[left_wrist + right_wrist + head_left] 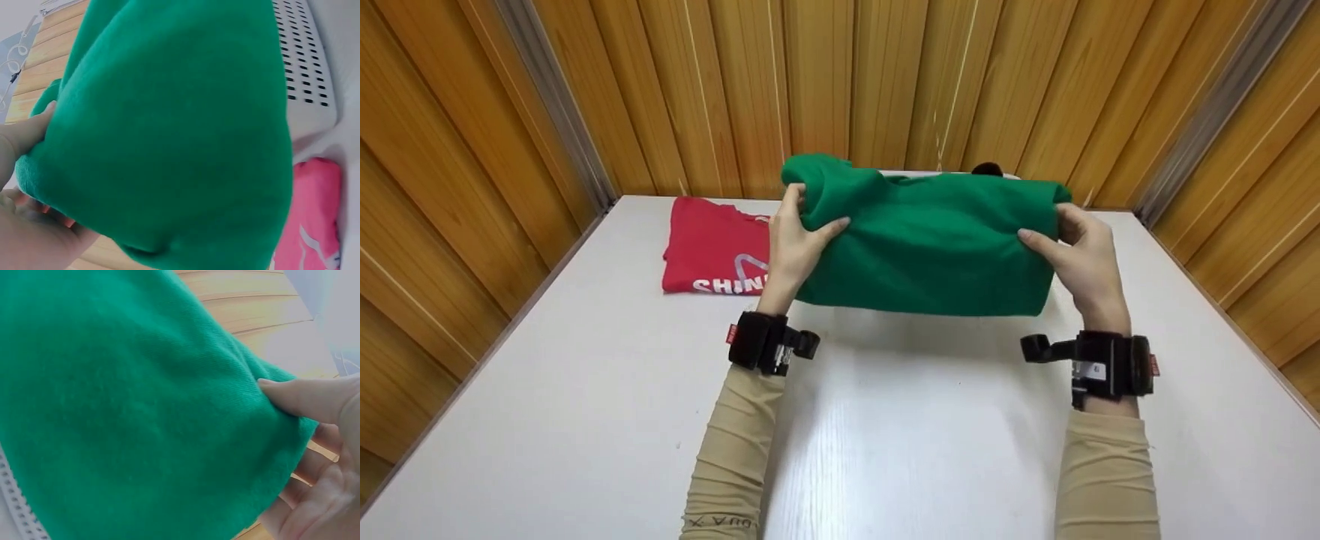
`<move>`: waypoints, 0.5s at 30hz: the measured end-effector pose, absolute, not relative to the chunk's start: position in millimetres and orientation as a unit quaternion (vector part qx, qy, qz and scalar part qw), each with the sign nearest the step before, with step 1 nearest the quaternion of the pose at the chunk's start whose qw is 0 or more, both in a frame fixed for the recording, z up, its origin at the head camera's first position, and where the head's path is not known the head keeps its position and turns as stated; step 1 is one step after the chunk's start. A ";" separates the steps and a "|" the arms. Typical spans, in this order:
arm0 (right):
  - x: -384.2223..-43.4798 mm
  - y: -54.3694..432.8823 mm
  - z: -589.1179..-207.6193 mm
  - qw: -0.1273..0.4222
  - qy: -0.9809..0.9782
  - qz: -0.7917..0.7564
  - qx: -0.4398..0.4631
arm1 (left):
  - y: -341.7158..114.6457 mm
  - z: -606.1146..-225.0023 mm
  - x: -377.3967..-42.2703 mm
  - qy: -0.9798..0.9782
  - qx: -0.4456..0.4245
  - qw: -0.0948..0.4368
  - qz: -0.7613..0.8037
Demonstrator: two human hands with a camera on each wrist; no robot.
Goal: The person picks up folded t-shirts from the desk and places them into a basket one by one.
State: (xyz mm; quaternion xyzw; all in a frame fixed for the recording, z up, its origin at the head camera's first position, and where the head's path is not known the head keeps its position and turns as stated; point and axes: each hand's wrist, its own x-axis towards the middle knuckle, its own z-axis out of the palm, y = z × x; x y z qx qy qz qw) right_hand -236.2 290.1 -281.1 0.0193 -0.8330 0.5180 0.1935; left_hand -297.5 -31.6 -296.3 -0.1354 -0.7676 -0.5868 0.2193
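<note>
A folded green cloth garment (930, 255) is held up above the table, its lower edge hanging straight across. My left hand (795, 244) pinches its left side, thumb on the near face and fingers behind. On the opposite side my right hand (1084, 251) grips the cloth the same way. In the left wrist view the green fabric (180, 135) fills most of the picture, with the left hand (39, 236) at its edge. The right wrist view shows the right thumb (298, 396) pressed on the cloth and the fingers behind it.
A folded red T-shirt (716, 251) with white lettering lies at the back left of the white table (585, 390). A white basket with slotted holes (306, 73) stands behind the green cloth, mostly hidden in the head view. Wood-look panels (885, 82) wall the back and sides.
</note>
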 end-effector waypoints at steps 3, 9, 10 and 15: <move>-244.1 294.8 -271.2 0.204 -0.830 0.519 0.021 | -27.8 -286.1 -304.6 -0.759 -0.149 0.224 -0.593; -261.2 305.2 -257.0 0.212 -0.825 0.523 0.023 | -17.9 -271.1 -321.1 -0.756 -0.160 0.224 -0.594; -264.4 307.0 -255.3 0.214 -0.824 0.525 0.023 | -16.0 -269.6 -324.0 -0.753 -0.162 0.221 -0.598; -280.7 314.1 -249.9 0.232 -0.813 0.533 0.031 | -8.6 -264.8 -336.6 -0.750 -0.158 0.197 -0.612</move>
